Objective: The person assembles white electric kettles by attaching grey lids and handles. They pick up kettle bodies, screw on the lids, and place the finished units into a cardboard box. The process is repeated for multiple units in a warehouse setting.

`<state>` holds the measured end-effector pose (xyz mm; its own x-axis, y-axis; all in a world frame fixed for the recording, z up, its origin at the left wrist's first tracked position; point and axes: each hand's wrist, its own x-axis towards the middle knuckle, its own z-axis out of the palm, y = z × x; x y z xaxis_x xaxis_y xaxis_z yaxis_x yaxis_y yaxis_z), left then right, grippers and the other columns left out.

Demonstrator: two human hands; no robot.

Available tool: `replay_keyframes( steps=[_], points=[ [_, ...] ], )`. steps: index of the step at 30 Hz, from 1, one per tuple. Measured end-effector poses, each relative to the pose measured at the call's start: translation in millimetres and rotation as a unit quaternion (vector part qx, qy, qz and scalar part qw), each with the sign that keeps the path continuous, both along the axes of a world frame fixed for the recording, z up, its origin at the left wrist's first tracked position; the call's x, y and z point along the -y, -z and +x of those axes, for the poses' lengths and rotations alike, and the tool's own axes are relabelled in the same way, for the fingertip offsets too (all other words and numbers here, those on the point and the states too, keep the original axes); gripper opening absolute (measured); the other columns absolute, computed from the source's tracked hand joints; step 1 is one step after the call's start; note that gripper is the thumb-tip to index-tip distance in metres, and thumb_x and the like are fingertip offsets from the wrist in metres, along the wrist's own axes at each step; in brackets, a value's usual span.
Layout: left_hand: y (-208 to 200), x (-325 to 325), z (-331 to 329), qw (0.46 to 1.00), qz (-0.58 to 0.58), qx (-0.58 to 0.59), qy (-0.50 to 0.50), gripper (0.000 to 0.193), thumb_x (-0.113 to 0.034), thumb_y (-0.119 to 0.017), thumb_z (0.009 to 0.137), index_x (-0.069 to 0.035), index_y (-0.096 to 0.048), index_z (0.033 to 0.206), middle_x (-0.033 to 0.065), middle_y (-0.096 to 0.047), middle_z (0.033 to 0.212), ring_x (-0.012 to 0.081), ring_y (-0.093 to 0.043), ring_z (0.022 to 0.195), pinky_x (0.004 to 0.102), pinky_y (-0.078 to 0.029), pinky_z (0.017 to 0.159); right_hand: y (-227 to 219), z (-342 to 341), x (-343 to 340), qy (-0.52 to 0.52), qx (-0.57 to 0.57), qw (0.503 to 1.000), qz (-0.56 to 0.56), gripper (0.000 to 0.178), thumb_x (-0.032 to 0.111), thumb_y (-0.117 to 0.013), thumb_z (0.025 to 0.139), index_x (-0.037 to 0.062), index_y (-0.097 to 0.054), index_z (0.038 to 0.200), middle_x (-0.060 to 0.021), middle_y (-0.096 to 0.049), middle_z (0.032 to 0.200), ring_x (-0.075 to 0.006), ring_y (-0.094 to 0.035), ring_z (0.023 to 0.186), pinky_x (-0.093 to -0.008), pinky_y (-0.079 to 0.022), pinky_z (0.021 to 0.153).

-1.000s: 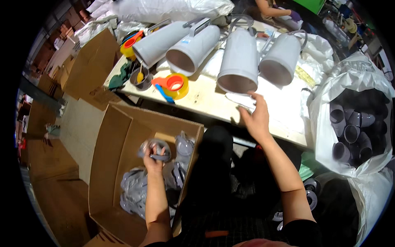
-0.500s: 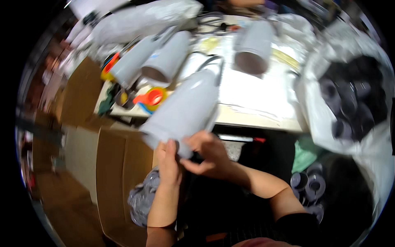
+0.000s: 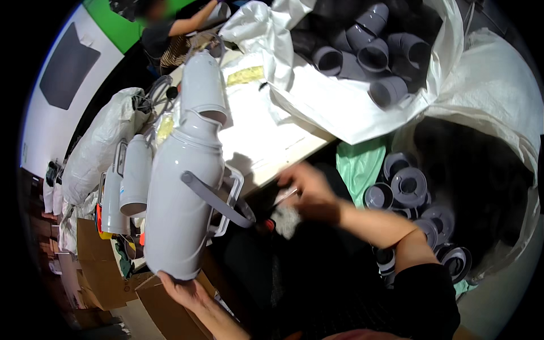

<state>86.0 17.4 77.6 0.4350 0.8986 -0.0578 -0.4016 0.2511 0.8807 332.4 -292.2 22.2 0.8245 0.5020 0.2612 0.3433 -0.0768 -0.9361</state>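
A large light-grey thermos flask shell [image 3: 181, 226] stands tilted in front of me, with a side handle [image 3: 233, 195] and a grey carrying strap [image 3: 212, 201] on its right. Under its bottom rim my left hand [image 3: 187, 294] is curled, bearing the shell from below. My right hand [image 3: 311, 195] is apart from it, to the right of the handle, smeared by motion; whether its fingers hold anything is unclear. Just behind the held shell's neck is another grey shell [image 3: 203, 85] on the white-covered table [image 3: 255, 141].
Two more shells [image 3: 136, 175] are at the table's left, beside a stuffed white bag [image 3: 102, 147]. At the far right, a white sack [image 3: 351, 124] holds grey cup-like parts [image 3: 374, 54]. Grey rings [image 3: 409, 187] lie nearer, by green plastic [image 3: 360, 170]. Cardboard boxes [image 3: 170, 309] stand lower left. Another person [image 3: 158, 37] works beyond.
The view has swung to the right. The shell has come more upright, its strap now showing. My right hand has left its lower rim and moved right; my left hand is under its base.
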Motion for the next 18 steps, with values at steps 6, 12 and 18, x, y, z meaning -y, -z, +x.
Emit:
replay_keyframes(
  steps=[6,12,18],
  points=[
    [23.3,19.0,34.2,0.983,-0.139,0.004,0.117,0.057,-0.036,-0.050,0.107,-0.001,-0.040,0.151,0.0146,-0.045,0.155,0.0310,-0.046,0.140,0.0541,-0.036,0.118,-8.1,229.7,218.7,0.547,0.119,0.737,-0.379,0.043,0.023,-0.077,0.084,-0.0022,-0.054,0.109,-0.0242,-0.067,0.107,-0.0408,-0.067,0.101,-0.0476,-0.053,0.088],
    [38.4,41.6,48.1,0.972,-0.179,-0.001,0.155,0.056,-0.035,-0.051,0.107,-0.002,-0.041,0.151,0.0139,-0.045,0.155,0.0310,-0.044,0.142,0.0532,-0.035,0.118,46.1,236.8,248.9,0.521,-0.043,0.760,-0.386,0.041,0.005,-0.054,0.088,-0.0091,-0.041,0.124,-0.0340,-0.066,0.116,-0.0502,-0.064,0.110,-0.0506,-0.050,0.099],
    [37.3,53.5,61.8,0.976,-0.145,-0.029,0.163,0.049,-0.030,-0.052,0.107,0.001,-0.047,0.144,0.0147,-0.055,0.144,0.0299,-0.054,0.132,0.0497,-0.044,0.111,27.8,192.3,214.1,0.471,0.162,0.825,-0.267,0.052,-0.003,-0.055,0.082,-0.0099,-0.036,0.131,-0.0332,-0.051,0.132,-0.0477,-0.051,0.127,-0.0448,-0.040,0.110]
  ],
)
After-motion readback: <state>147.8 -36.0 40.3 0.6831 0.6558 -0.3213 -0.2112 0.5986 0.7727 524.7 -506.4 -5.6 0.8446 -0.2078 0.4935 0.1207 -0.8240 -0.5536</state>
